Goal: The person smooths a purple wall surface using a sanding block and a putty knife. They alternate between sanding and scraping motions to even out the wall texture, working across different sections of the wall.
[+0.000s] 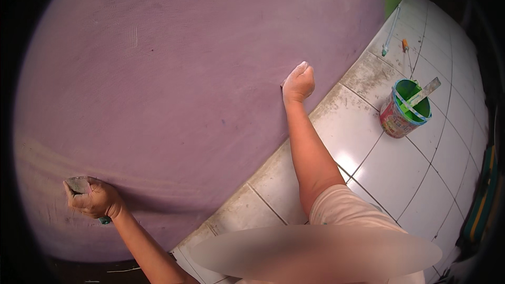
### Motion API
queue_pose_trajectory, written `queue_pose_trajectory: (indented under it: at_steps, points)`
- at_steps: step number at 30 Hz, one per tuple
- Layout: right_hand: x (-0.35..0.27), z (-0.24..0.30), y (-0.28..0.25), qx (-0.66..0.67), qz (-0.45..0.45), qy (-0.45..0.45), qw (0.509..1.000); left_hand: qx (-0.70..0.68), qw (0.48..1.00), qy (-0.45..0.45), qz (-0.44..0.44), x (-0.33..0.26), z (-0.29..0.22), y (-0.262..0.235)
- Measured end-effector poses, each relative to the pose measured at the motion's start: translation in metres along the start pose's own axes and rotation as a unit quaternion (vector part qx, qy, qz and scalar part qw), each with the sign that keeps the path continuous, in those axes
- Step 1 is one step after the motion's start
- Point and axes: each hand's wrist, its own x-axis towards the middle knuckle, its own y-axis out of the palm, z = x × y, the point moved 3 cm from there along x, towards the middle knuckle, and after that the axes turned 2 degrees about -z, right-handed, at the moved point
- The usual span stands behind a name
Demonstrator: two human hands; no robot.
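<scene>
Matte purple painted wall [210,84], dusty-edged white tile floor [392,168] along its right. Round blue-rimmed bucket [391,120], green inside, on floor, nearer right hand [299,84]. Right hand clenched at wall; can't tell if holding anything. Left hand [99,201] grips flat grey scraper-like piece [79,184] at lower-left wall, well apart from right; long axis mostly fist-hidden.

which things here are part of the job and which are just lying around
In use, it seems:
- grey flat piece, perhaps a scraper, in the left hand
- purple wall, with the curled right hand at it

Apparently idle:
- bucket, green inside, with a flat strip sticking out
- orange-handled tool
- pale blue stick
</scene>
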Motion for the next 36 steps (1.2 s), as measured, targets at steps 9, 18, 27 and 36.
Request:
queue_pose_trajectory:
  at_steps: [9,18,27,36]
  points:
    - [-0.138,0.18,-0.082,0.285,0.103,-0.366,0.88,-0.025,1.0,-0.017,-0.009,0.002,-0.005,-0.005]
    - [-0.045,-0.104,0.017,0.001,0.156,0.269,0.951,-0.043,0.999,-0.017,-0.002,-0.003,0.011,0.001]
    - [0.005,-0.124,0.003,-0.068,0.083,0.313,0.944,-0.129,0.92,-0.186,0.319,-0.005,-0.036,-0.061]
    - [0.022,-0.256,-0.045,-0.395,0.74,0.11,0.533,-0.424,0.097,-0.574,0.694,-0.114,-0.172,-0.19]
